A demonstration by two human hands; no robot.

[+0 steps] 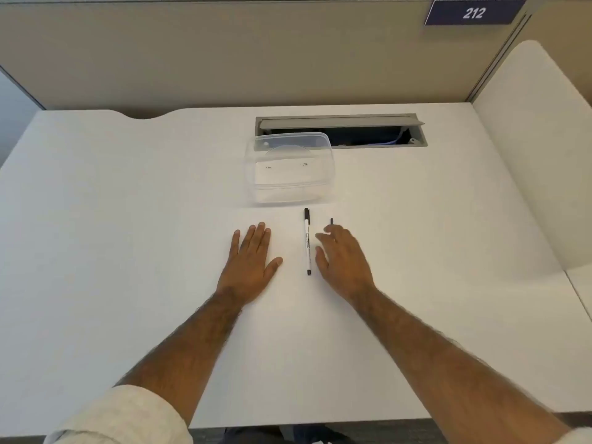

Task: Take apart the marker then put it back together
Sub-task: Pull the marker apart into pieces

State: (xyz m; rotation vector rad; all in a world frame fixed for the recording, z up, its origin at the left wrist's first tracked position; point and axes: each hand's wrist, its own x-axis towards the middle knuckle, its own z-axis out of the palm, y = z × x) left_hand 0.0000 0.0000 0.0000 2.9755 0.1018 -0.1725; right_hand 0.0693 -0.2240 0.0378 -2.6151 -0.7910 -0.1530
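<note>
Slim white marker point(307, 241) lies between flat, perhaps empty hands.

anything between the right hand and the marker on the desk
Nothing visible. The marker lies bare on the desk, just left of the right hand, with only open desk surface between them.

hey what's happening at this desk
A person sits at a white desk with both bare hands out and neither holding anything. The left hand lies flat, palm down. The right hand hovers loosely open beside a slim white marker with black cap, which lies between the hands. A small dark piece sits just past the right fingertips; what it is cannot be told. Behind the marker stands a clear plastic container.
</note>
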